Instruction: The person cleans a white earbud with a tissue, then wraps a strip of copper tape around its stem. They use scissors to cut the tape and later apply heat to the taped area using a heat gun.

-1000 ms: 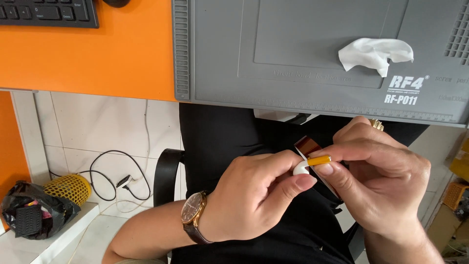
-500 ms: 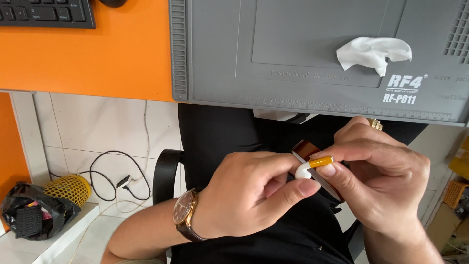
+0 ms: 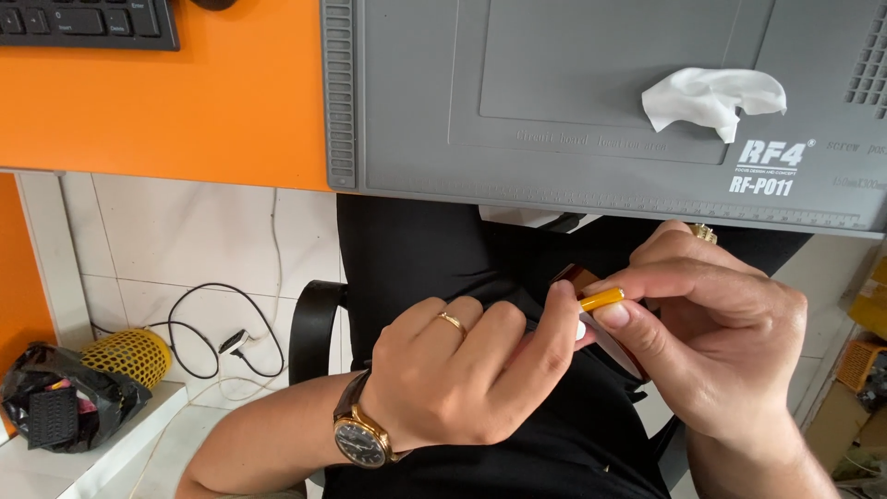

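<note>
Closest to the camera, both hands are working over the person's lap, below the desk edge. The left hand (image 3: 457, 374), wristwatch (image 3: 362, 436) on the wrist and a ring on one finger, is curled shut with fingertips pinched against a small white piece that's mostly hidden. The right hand (image 3: 716, 337) is closed too, thumb and forefinger gripping a thin yellow stick (image 3: 601, 298) whose tip meets the left fingertips. A flat dark device with a reddish-brown edge (image 3: 580, 277) sits between the two hands, mostly covered, so I can't tell which hand actually carries it.

Past the hands there's black clothing and a black chair armrest (image 3: 312, 328). Off to the left, white floor tiles with a black cable (image 3: 208, 333), a yellow mesh thing (image 3: 129, 354) and a black bag (image 3: 55, 402).

Further up is the orange desk (image 3: 185, 102) with a grey work mat (image 3: 554, 92) on it, a crumpled white tissue (image 3: 711, 97) lying on the mat, and a black keyboard (image 3: 88, 20) at the top left corner.

Compared with half a second back: the left hand has rolled over, so the watch face shows more and the white piece is more hidden. The right hand has barely shifted.
</note>
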